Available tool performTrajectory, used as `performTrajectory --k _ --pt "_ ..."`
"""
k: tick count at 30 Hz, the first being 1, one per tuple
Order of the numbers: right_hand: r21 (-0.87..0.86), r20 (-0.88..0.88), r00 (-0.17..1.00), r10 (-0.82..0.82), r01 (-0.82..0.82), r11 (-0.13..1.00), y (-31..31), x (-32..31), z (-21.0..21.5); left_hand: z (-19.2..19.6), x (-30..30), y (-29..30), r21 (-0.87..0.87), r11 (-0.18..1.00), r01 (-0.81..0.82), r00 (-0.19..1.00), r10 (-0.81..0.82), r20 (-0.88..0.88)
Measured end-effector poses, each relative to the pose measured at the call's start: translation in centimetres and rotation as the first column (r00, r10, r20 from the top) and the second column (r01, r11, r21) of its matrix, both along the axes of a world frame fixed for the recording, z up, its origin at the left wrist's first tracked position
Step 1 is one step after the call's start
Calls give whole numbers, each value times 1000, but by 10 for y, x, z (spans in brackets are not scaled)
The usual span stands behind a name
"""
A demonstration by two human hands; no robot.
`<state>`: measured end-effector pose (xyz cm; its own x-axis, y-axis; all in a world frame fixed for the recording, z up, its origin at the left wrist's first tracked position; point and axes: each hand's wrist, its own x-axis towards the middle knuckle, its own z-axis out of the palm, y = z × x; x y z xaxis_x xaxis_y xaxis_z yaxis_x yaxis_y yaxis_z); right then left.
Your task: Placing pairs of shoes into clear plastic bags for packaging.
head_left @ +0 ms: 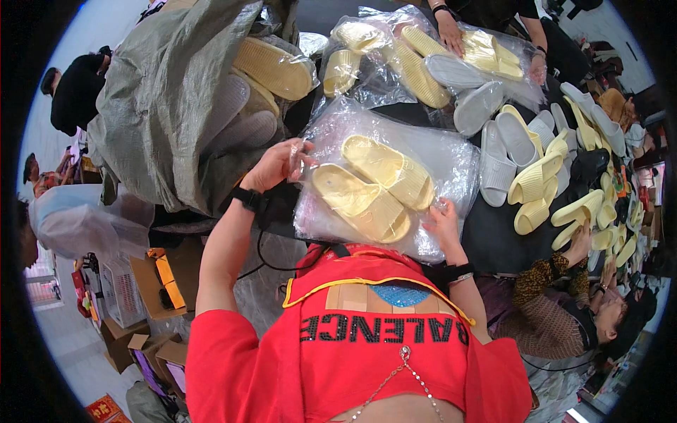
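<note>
The step in hand looks to be handling a pair of yellow slide slippers [364,213] with a clear plastic bag [455,163], mid-frame above the black tabletop [486,247]; the next move seems to call for steady control of the film's edges. The left hand [278,166], its forearm rising steeply from lower left, has curled fingers pinching the film. The right hand [444,224], reached up and inward, has half-bent fingers by a slipper's toe end; how firmly it grips I cannot tell.
</note>
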<state>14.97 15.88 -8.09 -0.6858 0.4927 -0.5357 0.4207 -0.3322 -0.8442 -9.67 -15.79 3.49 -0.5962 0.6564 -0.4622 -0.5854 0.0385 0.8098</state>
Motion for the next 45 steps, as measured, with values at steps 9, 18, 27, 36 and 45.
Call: performTrajectory --k 9,18,27,36,45 --pt "-207 40 985 167 -156 966 -31 19 19 -21 -4 14 -482 775 409 676 -612 -411" --pt "56 119 980 161 -169 984 -5 10 10 -78 -7 22 -500 725 474 690 -658 -301" --pt "35 24 990 142 -143 989 5 4 5 -64 6 62 -617 761 199 -262 -565 -782" --pt "-16 -60 998 28 -29 999 -4 4 -11 -94 38 138 -621 727 293 -240 -573 -784" --pt "152 76 993 91 -101 983 -19 37 2 -98 44 128 -566 821 79 -220 -540 -813"
